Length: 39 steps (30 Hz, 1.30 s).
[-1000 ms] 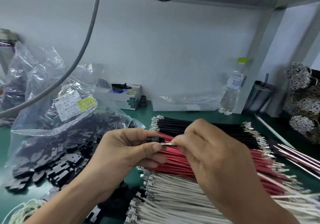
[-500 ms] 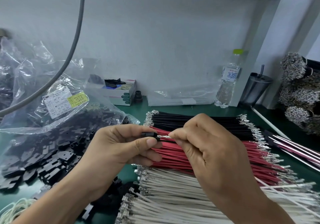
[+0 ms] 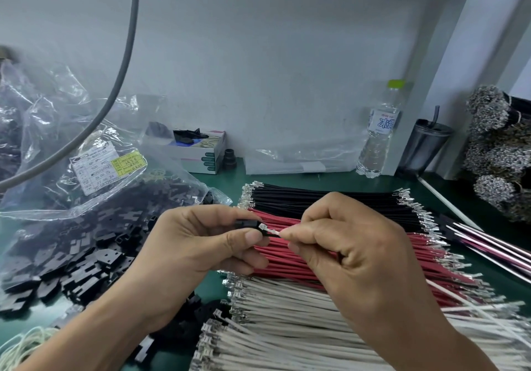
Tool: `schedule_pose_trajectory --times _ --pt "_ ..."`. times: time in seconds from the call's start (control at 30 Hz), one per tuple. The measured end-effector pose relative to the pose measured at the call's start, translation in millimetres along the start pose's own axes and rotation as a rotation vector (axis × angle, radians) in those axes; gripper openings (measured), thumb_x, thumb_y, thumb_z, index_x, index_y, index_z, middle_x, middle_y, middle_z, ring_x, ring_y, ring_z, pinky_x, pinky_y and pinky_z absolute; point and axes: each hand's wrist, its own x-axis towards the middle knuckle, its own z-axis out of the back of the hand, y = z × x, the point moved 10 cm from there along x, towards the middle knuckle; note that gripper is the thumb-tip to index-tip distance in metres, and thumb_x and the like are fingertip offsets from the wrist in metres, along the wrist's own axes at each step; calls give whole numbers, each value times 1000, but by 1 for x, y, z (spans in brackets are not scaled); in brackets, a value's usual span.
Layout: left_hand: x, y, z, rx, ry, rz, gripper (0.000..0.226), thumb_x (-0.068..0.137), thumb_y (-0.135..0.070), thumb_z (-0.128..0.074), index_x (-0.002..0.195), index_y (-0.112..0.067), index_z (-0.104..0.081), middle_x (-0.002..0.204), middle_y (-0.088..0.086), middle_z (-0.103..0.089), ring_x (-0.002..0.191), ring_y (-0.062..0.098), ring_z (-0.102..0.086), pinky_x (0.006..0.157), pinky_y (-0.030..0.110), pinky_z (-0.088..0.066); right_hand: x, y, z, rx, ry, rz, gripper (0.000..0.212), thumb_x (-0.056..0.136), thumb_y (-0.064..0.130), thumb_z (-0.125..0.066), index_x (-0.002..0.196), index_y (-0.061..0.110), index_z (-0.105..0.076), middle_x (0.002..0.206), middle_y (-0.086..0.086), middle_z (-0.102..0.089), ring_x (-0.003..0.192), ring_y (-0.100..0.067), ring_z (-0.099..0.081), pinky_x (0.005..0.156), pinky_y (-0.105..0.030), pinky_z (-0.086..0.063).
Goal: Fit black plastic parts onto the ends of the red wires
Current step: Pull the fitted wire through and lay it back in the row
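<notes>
Left hand (image 3: 201, 244) raised over the wire piles, palm turned inward, thumb and forefinger pinching black plastic part (image 3: 247, 224). Right hand (image 3: 353, 258) opposite, back toward camera, fingers curled, thumb and forefinger pinching a wire; colour hidden inside the grip. Metal terminal (image 3: 267, 229) bare between the two sets of fingertips, touching the part's open end. Red wires (image 3: 290, 258) stacked directly beneath both hands.
</notes>
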Motion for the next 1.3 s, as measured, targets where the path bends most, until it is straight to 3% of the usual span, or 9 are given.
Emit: schedule_pose_trajectory --times 0.2,0.43,0.57,0.77,0.93,1.17,1.3 --pt "-1 0 -3 19 10 -13 37 63 -24 -93 96 -12 -83 87 26 -77 71 36 -77 60 32 -62 -1 -2 -1 -107 -18 -23 11 83 19 -81 93 24 -81 81 15 -59 74 -6 -59 57 -29 -52" --pt "-4 -9 -6 62 18 -65 26 67 -13 -84 93 -11 -83 80 25 -77 69 36 -77 61 33 -64 -1 -3 -4 9 7 -50 12 85 32 -70 90 27 -81 79 14 -60 74 -8 -62 60 -25 -51" --pt "-6 -14 -10 87 33 -112 25 67 -11 -84 92 -11 -84 77 22 -77 67 33 -77 61 31 -64 0 -8 -6 107 -2 -86 12 86 33 -71 89 28 -81 79 13 -60 73 -9 -62 61 -15 -46" --pt "-8 -15 -18 162 33 -135 24 67 -17 -84 90 -15 -84 75 17 -78 63 25 -77 57 25 -61 -4 -5 -10 82 -20 -58 9 84 28 -72 88 26 -79 82 14 -61 76 -9 -64 60 -27 -52" --pt "-6 -17 -8 114 -22 -125 27 63 -15 -85 89 -13 -84 74 22 -76 62 31 -76 56 31 -63 -2 -12 -2 80 -15 -96 7 82 37 -73 80 31 -73 81 15 -61 79 -9 -63 63 -21 -47" --pt "-12 -20 -15 168 13 -169 23 68 -17 -83 91 -14 -84 72 18 -77 63 28 -77 55 22 -58 -1 -5 -8 -13 -22 -5 11 86 31 -71 78 22 -71 77 14 -58 75 -8 -58 64 -24 -45" --pt "-12 -22 -17 175 17 -205 24 67 -21 -83 90 -16 -84 74 16 -78 64 29 -77 57 25 -60 -2 -1 -6 -38 -44 54 18 90 34 -66 79 21 -71 78 14 -59 74 -7 -58 63 -27 -47"
